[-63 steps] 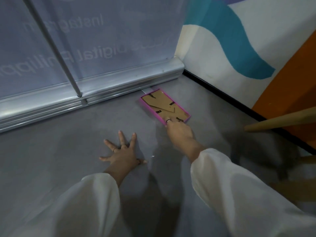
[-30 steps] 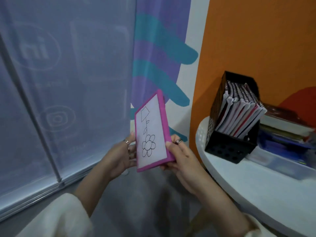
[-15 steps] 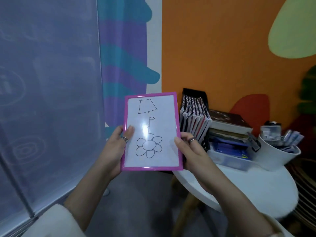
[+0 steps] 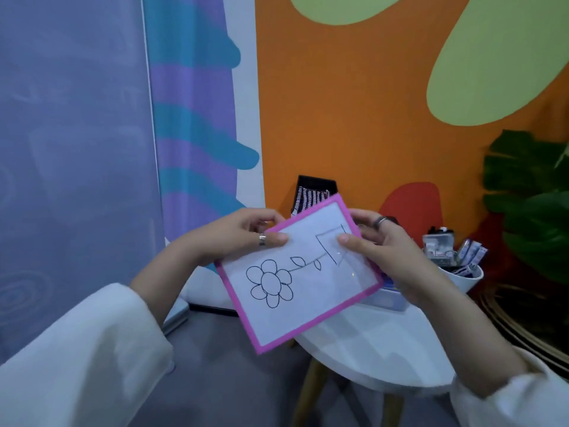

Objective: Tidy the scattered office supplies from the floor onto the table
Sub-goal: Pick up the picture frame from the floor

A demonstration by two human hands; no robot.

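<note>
Fingers of the left hand (image 4: 237,234) and right hand (image 4: 389,257) are clamped on opposite ends of the pink-framed flower drawing (image 4: 300,277), held tilted in the air above the left edge of the white round bench (image 4: 378,352), in front of the black file box (image 4: 315,188) and white cup (image 4: 462,277).
</note>
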